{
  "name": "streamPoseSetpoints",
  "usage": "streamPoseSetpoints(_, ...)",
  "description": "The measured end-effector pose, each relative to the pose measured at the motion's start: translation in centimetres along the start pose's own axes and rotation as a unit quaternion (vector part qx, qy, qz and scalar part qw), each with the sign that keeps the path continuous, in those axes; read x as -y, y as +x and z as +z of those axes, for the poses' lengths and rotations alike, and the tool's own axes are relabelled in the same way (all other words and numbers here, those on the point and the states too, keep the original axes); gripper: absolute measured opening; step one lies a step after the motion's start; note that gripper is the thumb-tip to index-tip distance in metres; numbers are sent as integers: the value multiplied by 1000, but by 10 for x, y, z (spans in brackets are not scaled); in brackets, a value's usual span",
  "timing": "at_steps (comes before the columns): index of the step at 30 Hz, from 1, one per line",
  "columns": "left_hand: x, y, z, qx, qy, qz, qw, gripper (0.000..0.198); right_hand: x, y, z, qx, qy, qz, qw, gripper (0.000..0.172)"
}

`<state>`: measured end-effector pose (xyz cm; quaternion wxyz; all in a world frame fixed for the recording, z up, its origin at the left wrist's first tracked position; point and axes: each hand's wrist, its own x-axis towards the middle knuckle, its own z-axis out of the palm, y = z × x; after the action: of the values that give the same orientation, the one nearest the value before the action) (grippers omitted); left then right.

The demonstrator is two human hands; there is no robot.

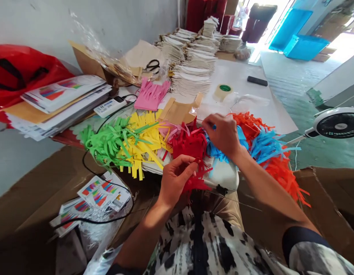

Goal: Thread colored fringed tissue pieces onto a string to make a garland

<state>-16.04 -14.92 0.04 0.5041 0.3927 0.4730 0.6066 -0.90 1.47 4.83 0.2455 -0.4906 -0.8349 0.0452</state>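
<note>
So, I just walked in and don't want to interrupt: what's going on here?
A person has both bare hands among bundles of fringed paper. The left hand appears to pinch the red fringed paper; the right hand is over blue fringed paper, and whether it holds anything is unclear. Green fringed paper and yellow fringed paper lie to the left, orange to the right. Farther back are a pink fringed stack, scissors and a tape roll.
</note>
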Motion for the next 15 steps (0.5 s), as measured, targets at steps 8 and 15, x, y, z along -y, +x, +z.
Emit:
streamPoseSetpoints(8, 10, -24, 19, 38, 9, -40, 998, 23, 20, -149, -28, -14, 131, -129, 983, 13)
streamPoseSetpoints(15, 16, -51, 37, 56, 29, -19, 998, 24, 13, -182, -37, 5, 349, 53, 935, 7)
